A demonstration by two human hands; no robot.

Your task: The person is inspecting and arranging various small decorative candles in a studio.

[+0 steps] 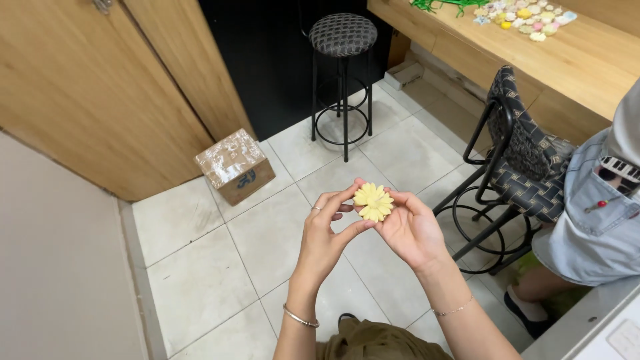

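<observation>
While the left hand (327, 230) and the right hand (408, 227) meet in the middle of the frame above the tiled floor (200, 280), their fingers (337, 198) pinch a small yellow flower (373, 202) between them, petals facing up.

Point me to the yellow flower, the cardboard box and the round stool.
yellow flower (373, 202), head view, on the centre of its petals, held between both hands.
cardboard box (235, 166), head view, on its taped top face.
round stool (343, 34), head view, on the woven seat cushion.
</observation>
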